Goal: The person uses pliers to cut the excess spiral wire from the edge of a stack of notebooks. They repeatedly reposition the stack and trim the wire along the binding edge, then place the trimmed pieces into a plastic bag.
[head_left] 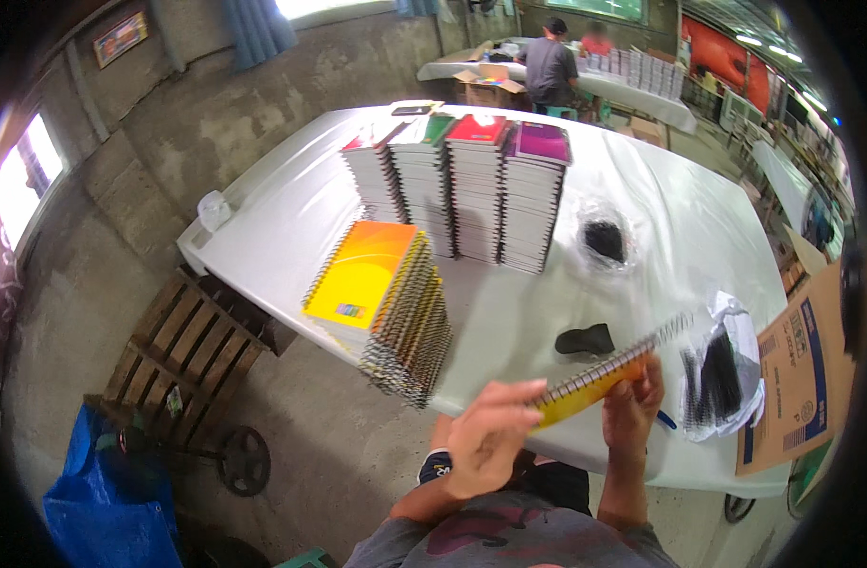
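Note:
A yellow-orange spiral notebook [583,398] is held up in front of me, its spine edge uppermost. A wire coil [675,328] runs along that edge and sticks out past the notebook's right end. My right hand [632,407] grips the notebook near that end, thumb and fingers around it. At the other end, my left hand [495,434] holds the notebook's corner by the spine with its fingers. Just beyond it, a dark block-like object [585,340] lies on the white-covered table [509,327].
At the table's left edge stands a stack of yellow notebooks [362,275]; behind it rise several tall notebook stacks [476,189]. Black coils lie in a plastic bag [604,242] and on a white wrapper [722,379]. A cardboard box [793,369] stands right, a wooden pallet [182,355] left.

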Available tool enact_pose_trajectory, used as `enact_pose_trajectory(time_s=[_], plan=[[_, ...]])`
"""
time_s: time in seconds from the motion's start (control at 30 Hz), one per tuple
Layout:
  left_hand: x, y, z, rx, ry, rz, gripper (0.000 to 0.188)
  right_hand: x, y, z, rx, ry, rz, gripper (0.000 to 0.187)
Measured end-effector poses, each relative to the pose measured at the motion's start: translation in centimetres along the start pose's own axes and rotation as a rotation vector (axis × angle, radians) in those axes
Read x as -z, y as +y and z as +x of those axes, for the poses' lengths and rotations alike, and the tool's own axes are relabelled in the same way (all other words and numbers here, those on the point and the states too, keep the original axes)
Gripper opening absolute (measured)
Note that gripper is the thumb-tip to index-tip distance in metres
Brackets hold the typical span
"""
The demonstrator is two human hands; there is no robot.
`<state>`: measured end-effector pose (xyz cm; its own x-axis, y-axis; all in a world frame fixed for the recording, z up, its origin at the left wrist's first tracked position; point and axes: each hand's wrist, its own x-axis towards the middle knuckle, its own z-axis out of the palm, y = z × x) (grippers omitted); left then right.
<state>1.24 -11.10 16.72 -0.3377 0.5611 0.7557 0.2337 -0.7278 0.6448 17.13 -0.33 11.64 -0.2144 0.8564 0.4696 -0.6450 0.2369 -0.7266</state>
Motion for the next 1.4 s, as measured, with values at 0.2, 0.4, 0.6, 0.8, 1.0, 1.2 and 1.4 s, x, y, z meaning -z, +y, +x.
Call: enact_pose_trajectory(time_s=[0.2,0.4,0.6,0.8,1.0,1.2,1.4], plan=[[8.0,3.3,1.8,-0.627,0.616,0.578,0.027,-8.6,-2.0,11.4,-0.120,-0.183,0.223,0.058],[12.4,1.8,3.8,-0.116,0.713,0.406,0.041,-16.6,-0.2,22.5,0.562,-0.532,-0.773,0.030],[13.6,-1.0,4.6,0.023,0.529,0.395,0.062,-30.6,0.3,16.6,0.462,-1.454,-1.124,0.052],[13.9,-2.1,5.8,0.052,0.442,0.248,0.056,-28.3,4.2,17.9,0.604,-1.178,-0.756,0.050],[13.8,-3.3,6.7,0.023,0.453,0.224,0.041,-21.4,6.2,19.5,0.095,-0.935,-0.658,0.046],[14.1,-4.6,6.8,-0.030,0.501,0.214,0.041,-18.9,8.0,16.9,0.228,-0.773,-0.598,0.046],[13.3,-4.6,7.2,-0.065,0.511,0.182,0.043,-19.3,8.8,15.5,0.071,-0.664,-0.449,0.041]])
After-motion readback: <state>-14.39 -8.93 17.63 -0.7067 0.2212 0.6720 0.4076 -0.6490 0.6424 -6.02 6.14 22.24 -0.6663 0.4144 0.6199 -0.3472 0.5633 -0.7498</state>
